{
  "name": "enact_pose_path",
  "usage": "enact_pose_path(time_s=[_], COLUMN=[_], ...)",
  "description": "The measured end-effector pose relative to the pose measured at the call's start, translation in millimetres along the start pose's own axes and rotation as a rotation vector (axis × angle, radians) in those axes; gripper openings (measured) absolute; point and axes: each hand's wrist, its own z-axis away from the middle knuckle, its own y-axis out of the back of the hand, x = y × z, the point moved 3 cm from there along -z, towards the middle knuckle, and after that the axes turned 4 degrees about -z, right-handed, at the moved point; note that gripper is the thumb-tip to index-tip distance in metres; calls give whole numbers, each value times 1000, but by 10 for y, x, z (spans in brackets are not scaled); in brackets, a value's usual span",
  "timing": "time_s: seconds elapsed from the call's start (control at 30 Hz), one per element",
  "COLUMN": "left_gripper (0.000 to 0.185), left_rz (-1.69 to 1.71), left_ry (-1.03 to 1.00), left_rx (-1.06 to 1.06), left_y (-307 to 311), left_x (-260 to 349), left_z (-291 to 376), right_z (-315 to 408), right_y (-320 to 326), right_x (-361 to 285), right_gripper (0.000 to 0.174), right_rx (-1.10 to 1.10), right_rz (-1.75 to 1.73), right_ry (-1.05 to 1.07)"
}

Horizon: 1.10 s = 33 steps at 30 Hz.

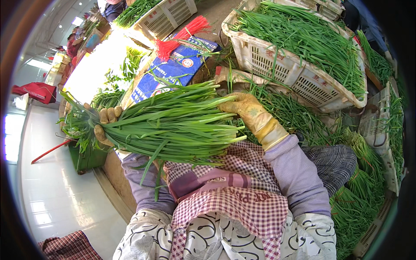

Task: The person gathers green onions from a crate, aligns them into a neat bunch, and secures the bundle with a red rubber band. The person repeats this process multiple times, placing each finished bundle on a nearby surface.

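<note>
A loose, fanned bundle of garlic chives (169,123) lies across in front of me, leaf tips to the left and pale stem ends to the right. My left hand (107,122), in a soiled glove, grips the bundle near its leafy end, fingers curled over the top. In a yellow, stained rubber glove, my right hand (240,105) is at the stem ends, its fingertips against a few upper stems; whether they pinch them is hard to tell. Red ties (182,37) lie on a blue printed board (182,63) beyond the bundle.
A white plastic crate (269,61) heaped with chives stands at the upper right, another crate (162,21) at the top. Loose leaves cover the ground below the large crate. Tied chive bundles (360,188) lie at the right, beside a further crate (373,123). A green bin (87,157) stands at the left.
</note>
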Motion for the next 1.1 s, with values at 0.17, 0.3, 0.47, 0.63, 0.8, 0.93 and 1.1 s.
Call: enact_pose_path(time_s=[0.17,0.3,0.47,0.63,0.8,0.93,1.1], left_gripper=[23,23,65,31,65,62,61], left_rz=[-107,-118,78,-44,10,67,77], left_ry=[128,4,-16,121,55,34,25], left_rx=[-35,39,-107,-41,-91,-96,-110], left_y=[2,52,-16,-47,-101,-105,19], left_x=[2,12,-26,-25,-105,-107,-59], left_z=[-50,-63,-56,-65,-48,-16,30], right_z=[-58,-13,55,102,162,258,376], right_y=[0,-21,-23,31,317,947,1655], right_x=[26,-4,-30,-110,-109,-71,79], right_gripper=[21,21,21,20,12,11,33], right_rx=[117,121,33,-18,-24,49,419], right_rz=[107,117,22,146,166,527,1570], right_ry=[-20,32,32,27,48,172,-551])
